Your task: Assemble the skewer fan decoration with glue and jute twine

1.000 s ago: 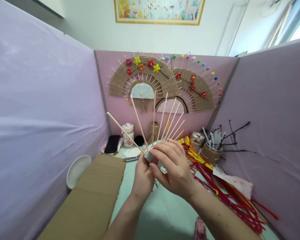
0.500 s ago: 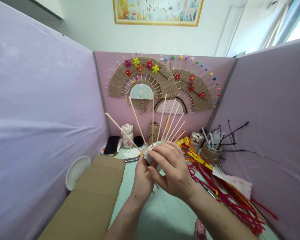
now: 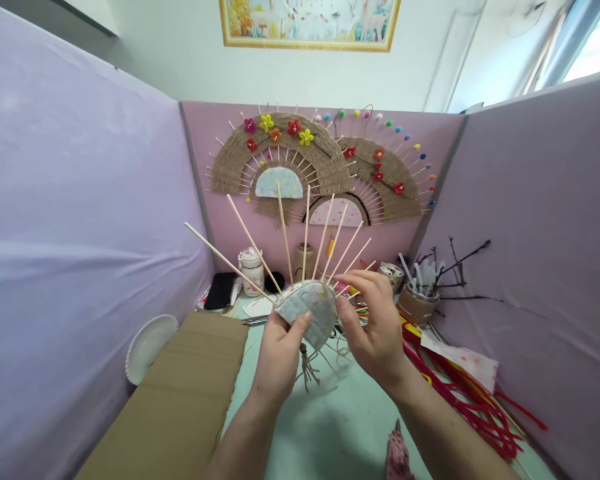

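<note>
My left hand (image 3: 279,353) grips a small half-round fan base (image 3: 307,313) covered in pale blue patterned cloth, thumb flat on its front. Several thin wooden sticks (image 3: 306,233) spread out from the curved edge. A twine tassel (image 3: 307,367) hangs below the base. By the base's right edge is my right hand (image 3: 373,327), its thumb and index finger apart around the lower right sticks. Whether those fingertips touch the sticks or the edge is hard to tell.
Cardboard (image 3: 180,393) lies left, beside a white scalloped plate (image 3: 151,350). Red and yellow pipe cleaners (image 3: 460,393) lie right, near a pot of twigs (image 3: 419,303). Two finished fans, one twine-woven fan (image 3: 230,167) in front, lean on the pink panel. A pink-wrapped tool (image 3: 397,457) lies at the front.
The fan base has turned to show its cloth front, and its sticks have swung left. My right hand has moved off the front to the right edge, its fingers opening.
</note>
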The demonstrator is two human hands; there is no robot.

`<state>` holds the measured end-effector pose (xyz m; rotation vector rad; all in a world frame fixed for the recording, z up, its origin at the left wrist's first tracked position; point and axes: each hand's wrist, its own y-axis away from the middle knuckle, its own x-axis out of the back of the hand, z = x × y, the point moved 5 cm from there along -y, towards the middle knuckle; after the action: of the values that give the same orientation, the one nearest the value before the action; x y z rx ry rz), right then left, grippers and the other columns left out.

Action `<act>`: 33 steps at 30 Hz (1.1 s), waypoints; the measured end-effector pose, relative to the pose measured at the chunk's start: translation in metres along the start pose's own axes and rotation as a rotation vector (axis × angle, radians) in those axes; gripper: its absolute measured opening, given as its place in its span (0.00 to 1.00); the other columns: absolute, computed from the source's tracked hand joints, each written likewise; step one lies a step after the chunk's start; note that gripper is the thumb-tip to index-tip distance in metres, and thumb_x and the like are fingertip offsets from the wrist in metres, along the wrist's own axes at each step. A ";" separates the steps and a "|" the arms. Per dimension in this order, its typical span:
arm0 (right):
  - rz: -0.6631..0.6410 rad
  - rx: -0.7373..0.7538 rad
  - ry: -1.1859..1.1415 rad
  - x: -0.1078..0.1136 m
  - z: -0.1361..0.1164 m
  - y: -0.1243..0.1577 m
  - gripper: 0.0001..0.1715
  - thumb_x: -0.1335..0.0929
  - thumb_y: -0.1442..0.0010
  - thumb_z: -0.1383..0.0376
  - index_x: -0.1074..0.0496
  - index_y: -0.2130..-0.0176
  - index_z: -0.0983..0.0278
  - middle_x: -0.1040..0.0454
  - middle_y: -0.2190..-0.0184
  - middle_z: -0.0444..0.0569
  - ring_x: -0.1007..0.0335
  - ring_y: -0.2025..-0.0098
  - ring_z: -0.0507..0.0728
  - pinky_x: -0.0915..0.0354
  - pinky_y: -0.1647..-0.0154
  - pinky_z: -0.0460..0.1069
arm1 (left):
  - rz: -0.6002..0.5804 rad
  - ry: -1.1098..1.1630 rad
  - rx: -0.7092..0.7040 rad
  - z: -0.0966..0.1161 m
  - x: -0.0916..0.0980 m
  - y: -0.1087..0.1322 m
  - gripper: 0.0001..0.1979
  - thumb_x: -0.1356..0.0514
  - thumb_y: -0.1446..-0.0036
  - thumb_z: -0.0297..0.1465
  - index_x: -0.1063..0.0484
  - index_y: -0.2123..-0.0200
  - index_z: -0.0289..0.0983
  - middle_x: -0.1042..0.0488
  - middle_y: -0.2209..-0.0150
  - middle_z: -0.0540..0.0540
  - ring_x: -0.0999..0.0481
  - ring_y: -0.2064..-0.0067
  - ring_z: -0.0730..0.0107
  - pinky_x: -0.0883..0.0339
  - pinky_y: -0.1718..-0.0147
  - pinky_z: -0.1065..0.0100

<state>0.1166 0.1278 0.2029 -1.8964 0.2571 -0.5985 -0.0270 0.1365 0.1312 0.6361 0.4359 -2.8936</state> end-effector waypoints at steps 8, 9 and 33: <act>-0.135 0.000 0.019 -0.013 -0.001 -0.002 0.14 0.37 0.36 0.67 0.31 0.50 0.60 0.25 0.55 0.51 0.35 0.52 0.62 0.39 0.50 0.60 | -0.001 0.016 0.019 -0.003 0.002 -0.002 0.21 0.35 0.45 0.32 0.28 0.47 0.39 0.24 0.47 0.42 0.27 0.44 0.56 0.37 0.42 0.56; -0.136 -0.006 0.013 -0.014 0.000 -0.002 0.15 0.37 0.36 0.67 0.32 0.50 0.60 0.25 0.55 0.51 0.36 0.52 0.62 0.39 0.50 0.60 | -0.006 0.012 0.016 -0.003 0.002 -0.002 0.21 0.35 0.45 0.32 0.28 0.47 0.39 0.24 0.47 0.41 0.27 0.44 0.56 0.38 0.42 0.56; -0.186 -0.160 -0.145 -0.014 0.027 0.029 0.10 0.35 0.36 0.73 0.31 0.56 0.61 0.29 0.60 0.49 0.31 0.57 0.56 0.34 0.55 0.50 | 0.269 0.292 0.078 0.001 0.020 -0.018 0.24 0.28 0.59 0.26 0.27 0.55 0.37 0.20 0.58 0.45 0.22 0.55 0.61 0.32 0.49 0.57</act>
<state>0.1217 0.1439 0.1650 -2.1229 0.0354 -0.5737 -0.0495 0.1518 0.1280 1.0487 0.2478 -2.5810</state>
